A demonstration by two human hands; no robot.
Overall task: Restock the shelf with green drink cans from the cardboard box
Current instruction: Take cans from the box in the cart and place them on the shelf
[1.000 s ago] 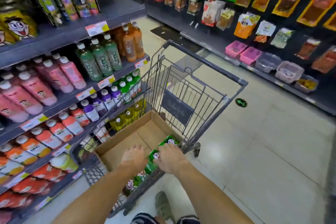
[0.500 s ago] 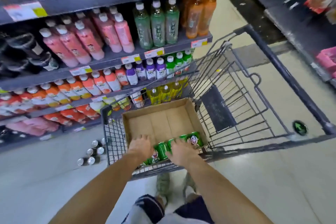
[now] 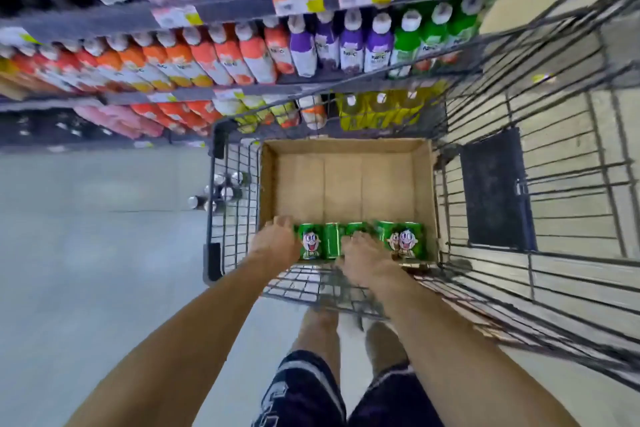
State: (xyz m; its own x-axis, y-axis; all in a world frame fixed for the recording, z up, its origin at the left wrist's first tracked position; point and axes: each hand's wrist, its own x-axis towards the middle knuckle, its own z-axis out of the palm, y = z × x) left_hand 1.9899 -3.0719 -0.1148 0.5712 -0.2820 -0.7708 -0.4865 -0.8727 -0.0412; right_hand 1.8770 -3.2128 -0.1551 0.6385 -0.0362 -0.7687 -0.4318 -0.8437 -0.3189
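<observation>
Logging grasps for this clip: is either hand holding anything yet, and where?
Both hands are on the row of green cans in the cardboard box: left hand at its left end, right hand over the middle. A closed grip cannot be told.

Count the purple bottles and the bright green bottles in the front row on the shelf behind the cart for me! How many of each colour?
Purple bottles: 4
Green bottles: 3
Total: 7
Only the front row is counted; any bottles behind are hidden.
</observation>
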